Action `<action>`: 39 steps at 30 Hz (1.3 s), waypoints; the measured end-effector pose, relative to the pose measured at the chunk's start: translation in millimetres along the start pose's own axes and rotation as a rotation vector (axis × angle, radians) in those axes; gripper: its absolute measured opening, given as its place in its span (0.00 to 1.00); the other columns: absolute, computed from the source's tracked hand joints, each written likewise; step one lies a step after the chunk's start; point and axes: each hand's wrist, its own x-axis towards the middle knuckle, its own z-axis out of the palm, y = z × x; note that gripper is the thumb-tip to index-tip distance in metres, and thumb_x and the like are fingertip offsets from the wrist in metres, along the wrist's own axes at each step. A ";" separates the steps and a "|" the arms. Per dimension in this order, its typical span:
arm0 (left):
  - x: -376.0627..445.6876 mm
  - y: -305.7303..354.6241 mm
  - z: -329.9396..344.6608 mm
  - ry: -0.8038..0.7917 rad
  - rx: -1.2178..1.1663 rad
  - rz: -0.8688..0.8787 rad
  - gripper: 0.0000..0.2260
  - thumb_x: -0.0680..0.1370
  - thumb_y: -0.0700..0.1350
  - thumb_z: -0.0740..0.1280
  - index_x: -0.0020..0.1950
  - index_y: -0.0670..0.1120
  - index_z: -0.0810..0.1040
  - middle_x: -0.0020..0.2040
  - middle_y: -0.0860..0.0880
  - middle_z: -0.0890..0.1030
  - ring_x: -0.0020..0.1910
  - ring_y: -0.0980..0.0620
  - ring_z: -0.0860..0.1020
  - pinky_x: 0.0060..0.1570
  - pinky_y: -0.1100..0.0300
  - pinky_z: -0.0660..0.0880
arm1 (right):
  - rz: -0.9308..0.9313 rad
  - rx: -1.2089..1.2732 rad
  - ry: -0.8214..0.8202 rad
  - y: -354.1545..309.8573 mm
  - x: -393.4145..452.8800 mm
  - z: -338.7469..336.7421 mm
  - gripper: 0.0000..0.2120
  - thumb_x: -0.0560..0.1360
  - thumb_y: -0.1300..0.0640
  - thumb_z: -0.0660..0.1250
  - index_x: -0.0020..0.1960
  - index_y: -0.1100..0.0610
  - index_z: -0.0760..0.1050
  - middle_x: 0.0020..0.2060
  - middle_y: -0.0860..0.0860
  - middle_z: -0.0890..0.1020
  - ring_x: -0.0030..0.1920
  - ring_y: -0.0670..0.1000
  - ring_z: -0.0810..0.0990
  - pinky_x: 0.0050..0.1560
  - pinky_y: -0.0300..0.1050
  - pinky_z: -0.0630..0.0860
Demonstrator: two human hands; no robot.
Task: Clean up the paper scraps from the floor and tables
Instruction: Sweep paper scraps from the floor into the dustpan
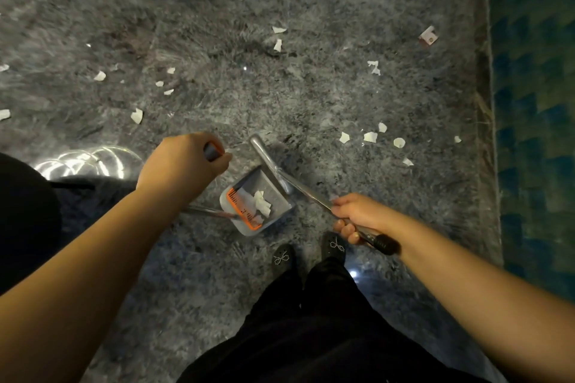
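Looking down from the head view, a person stands on a shaggy grey rug (280,87) strewn with white paper scraps (370,136). The left hand (180,162) is curled tight round the top of the dustpan handle (213,151), and the grey dustpan (280,196), with its orange comb edge, sits on the rug just ahead of the black shoes (284,256). A few scraps already lie inside the pan. The right hand (357,216) grips the metal broom shaft (305,193) near its black end, fingers wrapped round it; the broom head (264,152) rests beside the pan's far edge.

Most scraps are well apart, scattered up and to the right, with more off to the left. They look featherlight, thin and limp, and likely to snag in the long pile or flutter away under a fast sweep. Short, firm strokes toward the pan's lip should suit them; stubborn ones may need pinching up by an edge.
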 end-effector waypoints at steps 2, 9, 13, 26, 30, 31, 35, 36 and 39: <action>2.5 9.3 -1.7 -0.005 -0.001 0.016 0.06 0.73 0.55 0.72 0.43 0.54 0.79 0.30 0.59 0.72 0.29 0.63 0.68 0.27 0.66 0.62 | -0.041 -0.011 0.045 -1.8 -10.1 -5.4 0.07 0.81 0.65 0.56 0.47 0.56 0.68 0.25 0.53 0.70 0.18 0.44 0.65 0.18 0.33 0.63; 33.9 66.3 -5.5 0.003 -0.016 0.135 0.06 0.73 0.54 0.72 0.43 0.52 0.80 0.34 0.49 0.78 0.35 0.50 0.74 0.37 0.60 0.66 | -0.154 0.085 0.196 -11.7 -32.4 -52.9 0.06 0.82 0.65 0.55 0.49 0.56 0.65 0.29 0.54 0.67 0.16 0.44 0.63 0.18 0.32 0.62; 61.6 113.5 5.6 -0.025 -0.011 0.185 0.07 0.74 0.53 0.71 0.46 0.51 0.80 0.34 0.48 0.77 0.38 0.46 0.76 0.38 0.58 0.68 | -0.194 0.156 0.270 -21.1 -41.4 -96.1 0.10 0.82 0.65 0.54 0.43 0.58 0.66 0.29 0.54 0.66 0.15 0.43 0.62 0.17 0.30 0.61; 188.7 282.8 73.8 -0.156 0.147 0.294 0.06 0.74 0.54 0.69 0.45 0.53 0.79 0.38 0.47 0.79 0.40 0.43 0.77 0.37 0.56 0.72 | -0.137 0.303 0.427 -54.1 -37.3 -303.6 0.10 0.81 0.66 0.54 0.42 0.58 0.65 0.27 0.55 0.67 0.17 0.45 0.63 0.18 0.31 0.61; 221.8 316.2 87.9 -0.161 0.187 0.285 0.07 0.73 0.56 0.69 0.44 0.53 0.78 0.37 0.49 0.78 0.38 0.45 0.75 0.38 0.57 0.72 | -0.112 0.340 0.463 -63.6 -27.9 -355.1 0.09 0.81 0.66 0.55 0.43 0.59 0.67 0.27 0.55 0.67 0.18 0.46 0.64 0.19 0.32 0.61; 229.6 322.0 89.1 -0.161 0.194 0.283 0.08 0.72 0.56 0.69 0.43 0.53 0.78 0.37 0.48 0.78 0.38 0.45 0.75 0.38 0.56 0.72 | -0.104 0.338 0.467 -65.1 -25.1 -365.1 0.09 0.81 0.66 0.55 0.43 0.59 0.67 0.27 0.55 0.66 0.17 0.46 0.63 0.18 0.32 0.61; 252.8 338.1 91.3 -0.153 0.204 0.295 0.07 0.72 0.55 0.70 0.42 0.53 0.78 0.38 0.48 0.78 0.39 0.44 0.75 0.39 0.56 0.72 | -0.078 0.359 0.485 -72.1 -12.4 -393.8 0.11 0.81 0.66 0.54 0.41 0.59 0.66 0.25 0.54 0.66 0.15 0.45 0.64 0.18 0.32 0.61; 256.2 341.3 91.7 -0.153 0.207 0.293 0.07 0.72 0.56 0.70 0.41 0.53 0.78 0.38 0.48 0.78 0.39 0.44 0.75 0.39 0.56 0.72 | -0.075 0.369 0.491 -73.9 -8.9 -399.2 0.11 0.81 0.67 0.55 0.40 0.59 0.66 0.24 0.54 0.67 0.15 0.45 0.64 0.19 0.32 0.62; 263.0 350.5 95.2 -0.143 0.228 0.303 0.08 0.72 0.56 0.69 0.40 0.53 0.77 0.37 0.49 0.76 0.38 0.45 0.74 0.39 0.56 0.70 | -0.040 0.361 0.502 -79.1 3.6 -411.6 0.12 0.80 0.67 0.55 0.39 0.60 0.67 0.24 0.54 0.67 0.15 0.45 0.65 0.19 0.32 0.63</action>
